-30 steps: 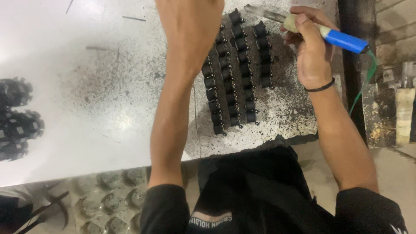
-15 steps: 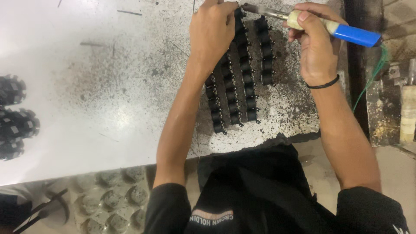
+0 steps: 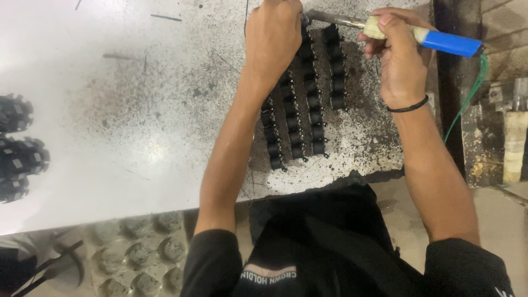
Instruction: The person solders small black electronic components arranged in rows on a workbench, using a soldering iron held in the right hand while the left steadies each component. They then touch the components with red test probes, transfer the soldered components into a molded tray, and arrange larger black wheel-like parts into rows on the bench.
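Three rows of small black components [image 3: 308, 104] lie on the scorched, speckled part of a white table [image 3: 137, 110]. My left hand [image 3: 273, 41] rests curled over the far end of the rows, fingers closed, and a thin wire [image 3: 246, 16] runs along its left side. My right hand [image 3: 393, 55] grips a soldering iron [image 3: 440, 39] with a blue handle. The iron's metal tip [image 3: 324, 16] points left and reaches my left hand's fingers. A green cord [image 3: 467, 93] trails from the handle.
Black toothed round parts [image 3: 19, 154] sit at the table's left edge. A moulded tray with round pockets [image 3: 137, 253] lies below the front edge. A dark post [image 3: 448, 82] and cluttered metal pieces [image 3: 514, 137] stand on the right.
My left hand has drawn back from beyond the top edge onto the far end of the rows. The iron's tip has come in closer to it.
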`<state>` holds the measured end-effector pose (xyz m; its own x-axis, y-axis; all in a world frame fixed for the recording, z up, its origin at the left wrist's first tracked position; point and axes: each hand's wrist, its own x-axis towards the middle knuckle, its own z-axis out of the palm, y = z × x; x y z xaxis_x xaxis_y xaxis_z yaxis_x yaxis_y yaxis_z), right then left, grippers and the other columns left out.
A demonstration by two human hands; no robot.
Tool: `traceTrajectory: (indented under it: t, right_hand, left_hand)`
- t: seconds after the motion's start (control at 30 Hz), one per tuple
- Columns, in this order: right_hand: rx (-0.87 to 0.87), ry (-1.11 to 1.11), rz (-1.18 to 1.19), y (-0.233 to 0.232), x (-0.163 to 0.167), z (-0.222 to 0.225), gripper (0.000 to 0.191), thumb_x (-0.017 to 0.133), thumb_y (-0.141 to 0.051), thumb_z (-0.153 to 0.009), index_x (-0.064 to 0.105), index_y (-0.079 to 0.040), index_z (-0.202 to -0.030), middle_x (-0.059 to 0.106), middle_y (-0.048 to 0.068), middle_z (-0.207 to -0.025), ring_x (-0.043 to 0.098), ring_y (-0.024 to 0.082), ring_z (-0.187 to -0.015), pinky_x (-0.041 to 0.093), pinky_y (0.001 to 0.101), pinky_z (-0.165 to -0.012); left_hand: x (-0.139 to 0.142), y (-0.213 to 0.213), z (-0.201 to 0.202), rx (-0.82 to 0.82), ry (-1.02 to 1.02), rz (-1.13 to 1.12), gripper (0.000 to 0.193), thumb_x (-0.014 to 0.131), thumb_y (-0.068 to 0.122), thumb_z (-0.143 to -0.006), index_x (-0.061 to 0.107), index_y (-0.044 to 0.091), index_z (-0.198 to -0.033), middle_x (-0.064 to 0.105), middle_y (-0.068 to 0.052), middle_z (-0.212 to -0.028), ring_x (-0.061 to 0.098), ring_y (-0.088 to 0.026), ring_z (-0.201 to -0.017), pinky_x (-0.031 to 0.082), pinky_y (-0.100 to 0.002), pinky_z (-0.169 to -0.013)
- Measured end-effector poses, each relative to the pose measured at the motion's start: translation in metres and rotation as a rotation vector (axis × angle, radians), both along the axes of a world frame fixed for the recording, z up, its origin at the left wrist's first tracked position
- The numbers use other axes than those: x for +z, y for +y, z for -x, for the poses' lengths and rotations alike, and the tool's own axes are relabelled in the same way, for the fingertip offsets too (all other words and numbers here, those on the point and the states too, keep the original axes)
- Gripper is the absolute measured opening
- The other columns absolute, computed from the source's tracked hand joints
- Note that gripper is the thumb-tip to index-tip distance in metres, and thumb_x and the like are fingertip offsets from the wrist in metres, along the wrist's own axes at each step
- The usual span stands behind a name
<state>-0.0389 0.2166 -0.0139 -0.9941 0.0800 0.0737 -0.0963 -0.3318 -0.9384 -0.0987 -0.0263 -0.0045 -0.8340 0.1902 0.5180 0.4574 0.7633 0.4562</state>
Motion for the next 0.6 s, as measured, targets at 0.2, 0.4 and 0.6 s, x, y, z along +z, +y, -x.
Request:
traceTrajectory:
  t: [0.2, 0.4, 0.6]
  right_hand:
    - [0.026, 0.054, 0.006, 0.0015, 0.0002, 0.0014, 0.018, 0.067, -0.013, -0.113, 0.07, 0.003, -0.122, 0.073, 0.017, -0.11, 0.074, 0.022, -0.09, 0.056, 0.0307, -0.069]
    - [0.019, 0.08, -0.017, 0.0004, -0.0009, 0.0026, 0.019, 0.067, -0.01, -0.113, 0.07, 0.005, -0.125, 0.073, 0.019, -0.109, 0.073, 0.023, -0.091, 0.057, 0.032, -0.072]
    - [0.012, 0.045, 0.01, -0.0032, 0.0033, 0.0028, 0.019, 0.066, -0.007, -0.111, 0.069, 0.007, -0.124, 0.073, 0.018, -0.111, 0.074, 0.025, -0.096, 0.057, 0.0319, -0.073]
  left_hand:
    - [-0.0031, 0.0011, -0.0003, -0.008, 0.028, -0.031, 0.005, 0.069, 0.006, -0.082, 0.07, 0.002, -0.079, 0.069, -0.014, -0.09, 0.07, -0.038, -0.071, 0.058, -0.048, -0.065]
    - [-0.0039, -0.0014, -0.0014, 0.029, 0.012, -0.009, 0.004, 0.072, 0.007, -0.084, 0.076, 0.007, -0.084, 0.069, -0.01, -0.09, 0.07, -0.037, -0.072, 0.057, -0.047, -0.065]
    - [-0.0025, -0.0022, -0.0011, 0.02, 0.012, -0.014, 0.002, 0.072, 0.008, -0.085, 0.074, 0.007, -0.084, 0.069, -0.008, -0.092, 0.07, -0.036, -0.073, 0.056, -0.047, -0.065]
